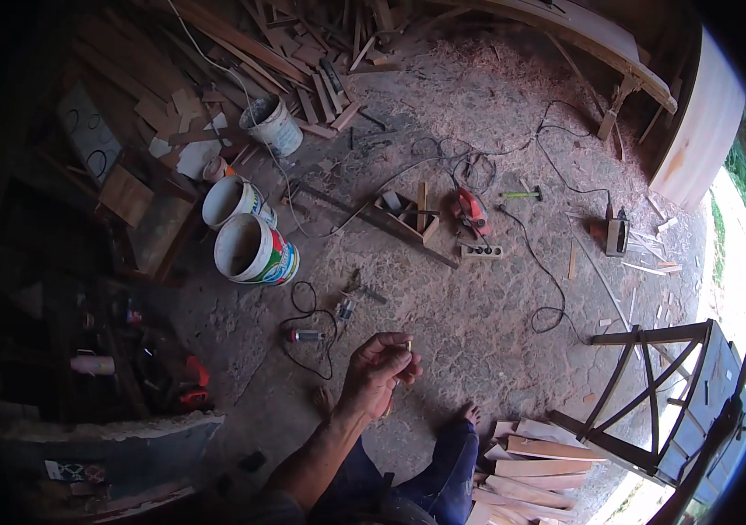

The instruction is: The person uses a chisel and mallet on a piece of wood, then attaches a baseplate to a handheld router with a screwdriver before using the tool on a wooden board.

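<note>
My left hand [381, 372] is raised over the floor in front of my legs, its forearm coming up from the lower edge. The fingers are pinched closed on a thin yellow thing [409, 346], of which only a small end shows at the fingertips; its kind is too small to tell. My right hand is out of view. Beyond the left hand, on the floor, lie a silver-and-red power tool [306, 336] with a black cord and a small metal piece [345, 309].
Two white buckets [241, 248] stand to the left, a third bucket [273, 128] behind them. An open wooden toolbox [408, 217], a red power tool [471, 213] and a socket strip [481, 252] lie ahead among cords. Wood pieces [535, 472] and a wooden frame [653, 394] are at right.
</note>
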### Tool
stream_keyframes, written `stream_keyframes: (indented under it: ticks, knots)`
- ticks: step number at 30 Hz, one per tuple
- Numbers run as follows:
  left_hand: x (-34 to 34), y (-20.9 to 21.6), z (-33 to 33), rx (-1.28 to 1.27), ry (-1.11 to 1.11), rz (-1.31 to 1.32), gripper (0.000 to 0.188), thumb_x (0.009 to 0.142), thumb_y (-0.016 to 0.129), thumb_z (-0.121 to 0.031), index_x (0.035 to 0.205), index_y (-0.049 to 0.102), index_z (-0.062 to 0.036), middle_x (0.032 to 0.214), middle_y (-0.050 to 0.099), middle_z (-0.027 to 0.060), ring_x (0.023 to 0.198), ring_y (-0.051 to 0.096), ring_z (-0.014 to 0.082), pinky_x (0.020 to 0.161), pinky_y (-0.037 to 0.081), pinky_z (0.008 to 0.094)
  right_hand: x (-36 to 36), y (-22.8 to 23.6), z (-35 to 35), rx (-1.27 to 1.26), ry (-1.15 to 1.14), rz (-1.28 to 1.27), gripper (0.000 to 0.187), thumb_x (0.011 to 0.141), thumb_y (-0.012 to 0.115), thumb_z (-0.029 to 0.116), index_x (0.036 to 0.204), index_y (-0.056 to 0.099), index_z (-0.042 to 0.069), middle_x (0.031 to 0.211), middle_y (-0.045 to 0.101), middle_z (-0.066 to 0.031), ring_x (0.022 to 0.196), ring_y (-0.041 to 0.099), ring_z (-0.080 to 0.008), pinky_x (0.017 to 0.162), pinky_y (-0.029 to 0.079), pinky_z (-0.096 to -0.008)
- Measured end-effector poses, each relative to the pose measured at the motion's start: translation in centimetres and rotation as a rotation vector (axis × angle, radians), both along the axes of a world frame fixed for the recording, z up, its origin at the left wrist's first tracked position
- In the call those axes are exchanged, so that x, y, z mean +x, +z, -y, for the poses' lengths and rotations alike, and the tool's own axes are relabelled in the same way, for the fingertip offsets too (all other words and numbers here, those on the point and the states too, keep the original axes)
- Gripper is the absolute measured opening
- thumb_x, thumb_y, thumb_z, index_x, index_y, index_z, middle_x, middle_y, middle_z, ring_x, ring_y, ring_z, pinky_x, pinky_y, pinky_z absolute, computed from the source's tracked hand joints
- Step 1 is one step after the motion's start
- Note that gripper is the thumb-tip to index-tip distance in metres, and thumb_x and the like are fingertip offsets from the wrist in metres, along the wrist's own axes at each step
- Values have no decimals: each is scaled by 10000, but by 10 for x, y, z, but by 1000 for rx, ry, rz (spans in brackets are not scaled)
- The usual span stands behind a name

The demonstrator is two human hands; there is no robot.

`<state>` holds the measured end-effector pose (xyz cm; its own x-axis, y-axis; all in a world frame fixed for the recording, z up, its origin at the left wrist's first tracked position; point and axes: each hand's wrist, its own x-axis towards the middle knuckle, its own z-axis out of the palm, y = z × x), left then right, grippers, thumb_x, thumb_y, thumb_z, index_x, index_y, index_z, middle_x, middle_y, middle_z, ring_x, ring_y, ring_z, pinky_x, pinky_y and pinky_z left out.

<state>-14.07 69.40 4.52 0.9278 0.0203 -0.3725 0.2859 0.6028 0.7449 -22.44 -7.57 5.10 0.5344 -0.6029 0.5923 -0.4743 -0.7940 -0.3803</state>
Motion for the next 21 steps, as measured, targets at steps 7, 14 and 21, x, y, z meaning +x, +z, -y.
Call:
stream_keyframes:
  ticks: [7, 14, 21]
  knots:
    - [-28, -28, -146, -181, 100, 8, 270, 955, 661, -37, 1222, 631, -62, 972, 711, 131, 807, 710, 214, 658, 575, 304, 48, 11, -370, 541, 302, 87, 369, 1036, 494, 338, 1247, 579, 47, 991, 676, -157, 798, 695, -323, 645, 551, -423]
    - [-65, -64, -333, -192, 204, -123, 237, 968, 655, -74, 1205, 640, -75, 957, 711, 98, 817, 713, 195, 665, 571, 283, 60, -120, -719, 1320, 829, 48, 328, 1013, 560, 320, 1216, 575, 62, 1170, 682, -196, 941, 723, -306, 748, 597, -378]
    - [-75, -106, -424, -202, 332, -70, 223, 954, 682, -76, 1175, 655, -83, 960, 712, 84, 836, 712, 185, 686, 568, 279, 61, -117, -963, 1896, 939, 39, 256, 1011, 588, 162, 1249, 527, 91, 962, 614, -85, 661, 593, -125, 596, 547, -302]
